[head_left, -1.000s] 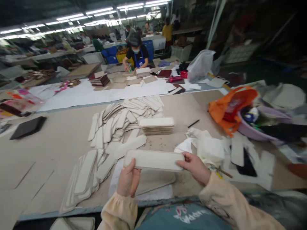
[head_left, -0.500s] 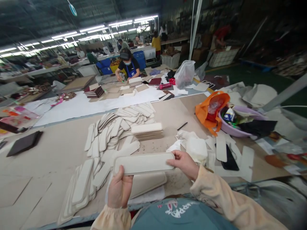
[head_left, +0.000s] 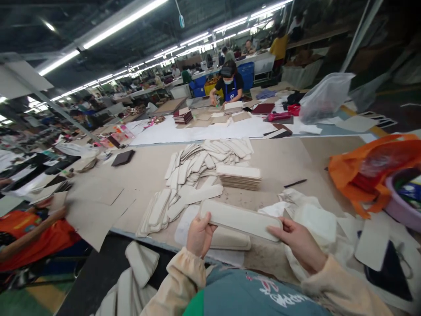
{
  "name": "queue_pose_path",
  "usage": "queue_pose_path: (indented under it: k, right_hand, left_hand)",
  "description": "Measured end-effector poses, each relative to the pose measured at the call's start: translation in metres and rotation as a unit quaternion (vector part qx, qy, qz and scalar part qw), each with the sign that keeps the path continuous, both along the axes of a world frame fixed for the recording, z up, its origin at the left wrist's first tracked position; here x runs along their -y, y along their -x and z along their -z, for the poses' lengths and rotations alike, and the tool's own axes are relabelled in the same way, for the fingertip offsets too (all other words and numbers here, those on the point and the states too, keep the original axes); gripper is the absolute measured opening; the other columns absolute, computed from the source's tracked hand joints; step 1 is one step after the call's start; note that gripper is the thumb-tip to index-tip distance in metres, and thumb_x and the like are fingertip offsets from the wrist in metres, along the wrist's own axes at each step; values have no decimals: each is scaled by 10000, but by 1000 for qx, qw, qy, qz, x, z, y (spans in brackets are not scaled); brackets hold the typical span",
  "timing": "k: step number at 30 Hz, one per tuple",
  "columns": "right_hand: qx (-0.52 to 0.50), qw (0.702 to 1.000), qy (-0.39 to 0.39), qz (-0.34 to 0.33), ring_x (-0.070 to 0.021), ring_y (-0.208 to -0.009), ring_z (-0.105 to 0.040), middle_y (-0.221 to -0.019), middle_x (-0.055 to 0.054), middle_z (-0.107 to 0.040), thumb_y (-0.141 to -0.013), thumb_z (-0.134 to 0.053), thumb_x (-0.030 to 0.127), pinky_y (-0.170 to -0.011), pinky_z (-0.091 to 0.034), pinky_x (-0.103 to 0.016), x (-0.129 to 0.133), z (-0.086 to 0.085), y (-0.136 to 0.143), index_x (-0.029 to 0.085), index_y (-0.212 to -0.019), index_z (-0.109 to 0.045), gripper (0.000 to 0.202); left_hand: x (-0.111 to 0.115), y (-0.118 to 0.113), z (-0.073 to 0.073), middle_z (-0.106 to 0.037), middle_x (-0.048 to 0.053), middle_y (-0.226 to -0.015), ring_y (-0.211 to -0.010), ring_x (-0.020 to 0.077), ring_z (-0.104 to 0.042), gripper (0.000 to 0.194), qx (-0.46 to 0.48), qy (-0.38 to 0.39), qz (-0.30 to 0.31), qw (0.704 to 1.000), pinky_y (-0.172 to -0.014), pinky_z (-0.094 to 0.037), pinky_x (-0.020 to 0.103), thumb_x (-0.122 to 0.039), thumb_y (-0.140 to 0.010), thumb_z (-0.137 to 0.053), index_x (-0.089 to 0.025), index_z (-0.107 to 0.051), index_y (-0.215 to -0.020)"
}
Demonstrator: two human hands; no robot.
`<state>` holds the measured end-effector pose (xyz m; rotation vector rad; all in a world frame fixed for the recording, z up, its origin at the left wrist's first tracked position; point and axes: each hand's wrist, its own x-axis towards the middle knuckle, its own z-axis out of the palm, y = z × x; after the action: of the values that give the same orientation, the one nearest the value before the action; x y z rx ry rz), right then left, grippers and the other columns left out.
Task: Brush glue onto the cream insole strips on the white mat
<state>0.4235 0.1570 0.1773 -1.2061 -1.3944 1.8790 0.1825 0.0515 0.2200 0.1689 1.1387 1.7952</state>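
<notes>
Between my two hands is a long off-white padded strip [head_left: 241, 220] with rounded corners, tilted down to the right. My left hand [head_left: 200, 235] pinches its left end, thumb on top. At the other end my right hand [head_left: 297, 240] grips it between thumb and fingers. Beneath it, near the table edge, lie more strips [head_left: 230, 239], partly hidden. Just beyond stands a neat stack of like strips [head_left: 239, 177]. A loose heap of strips [head_left: 210, 157] spreads behind and left of that stack, and a fanned row [head_left: 158, 208] lies nearer.
A black pen [head_left: 295, 183], white cloth [head_left: 315, 219], dark phone-like slab [head_left: 384, 272] and orange bag [head_left: 375, 171] lie to the right. Lower left, more strips [head_left: 128, 285] rest on a black surface. A co-worker [head_left: 230, 85] sits across the table; another person's arm [head_left: 36, 230] is at left.
My view has swung left, so the table things appear farther right. The strip, still in both hands, now slopes down to the right instead of lying nearly level.
</notes>
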Motion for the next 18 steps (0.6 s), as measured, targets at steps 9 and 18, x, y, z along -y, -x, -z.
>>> queue_pose_path:
  k: [9,18]
  right_hand:
    - [30,999,-13,-11,-231,-779,-622,-854,-68,-689,-597,-747,549,-693,-513,-318,1,0,10,175,-885,-645,483]
    - [51,998,-19,17,-182,-690,-574,-737,-23,-652,-590,-745,536,-622,-458,-270,-2,4,38,164,-780,-618,436]
  left_hand:
    - [9,27,21,-698,62,-821,-781,168,-656,315,-51,88,-20,995,-729,-529,276,-204,-590,-788,-114,-642,-853]
    - [-6,65,36,-687,48,-712,-642,122,-633,187,-5,110,25,994,-631,-537,244,-184,-633,-755,-112,-619,-739]
